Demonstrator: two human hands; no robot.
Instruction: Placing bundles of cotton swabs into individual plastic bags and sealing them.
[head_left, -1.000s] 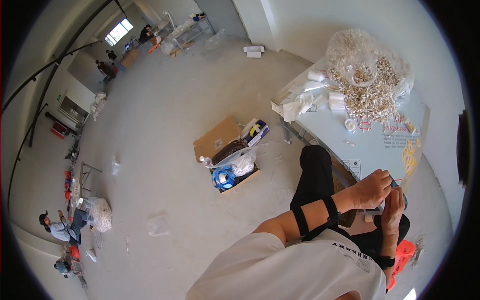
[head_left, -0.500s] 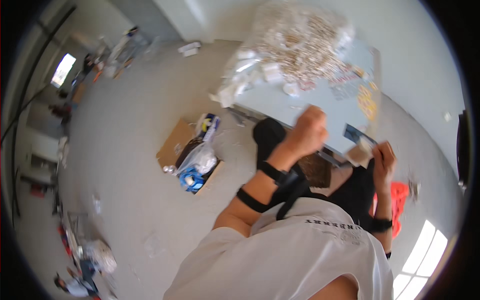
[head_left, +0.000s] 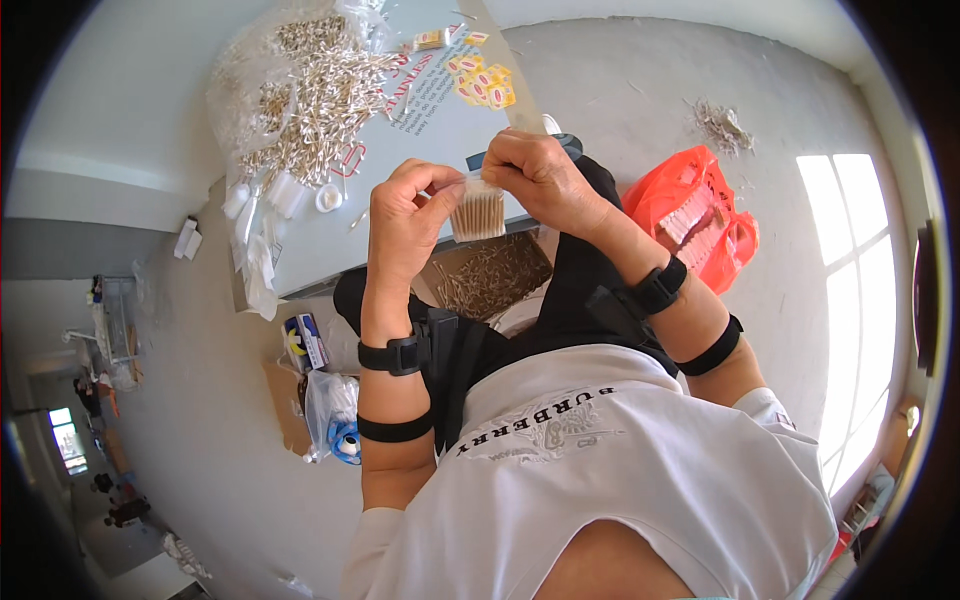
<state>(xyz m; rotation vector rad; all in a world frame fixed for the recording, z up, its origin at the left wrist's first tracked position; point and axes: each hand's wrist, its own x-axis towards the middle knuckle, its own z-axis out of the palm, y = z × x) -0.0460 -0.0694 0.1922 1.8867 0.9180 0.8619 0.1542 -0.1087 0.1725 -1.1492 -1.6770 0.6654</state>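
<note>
My left hand (head_left: pixel 405 210) pinches the upper left corner of a small clear bag of cotton swabs (head_left: pixel 480 215) between thumb and fingers. My right hand (head_left: pixel 540 175) is closed on the bag's upper right edge, so it hangs between both hands above my lap. The swabs stand side by side in a row, tips down at the lower edge. Beyond my hands, on the table (head_left: pixel 395 170), lies a large heap of loose cotton swabs (head_left: pixel 335 95) spilling from a clear plastic bag. Small yellow labels (head_left: pixel 482 82) lie to its right.
Below the table edge, between my knees, a carton of loose swabs (head_left: pixel 490 280) stands. White tubs (head_left: pixel 290 195) sit at the table's left. A red plastic bag (head_left: pixel 690 215) with packs rests on the floor to the right; an open cardboard box (head_left: pixel 288 408) is to the left.
The view has swung to the right. My hands, apart before with the swab bag at my right hand, have come together; my left hand now grips the bag too.
</note>
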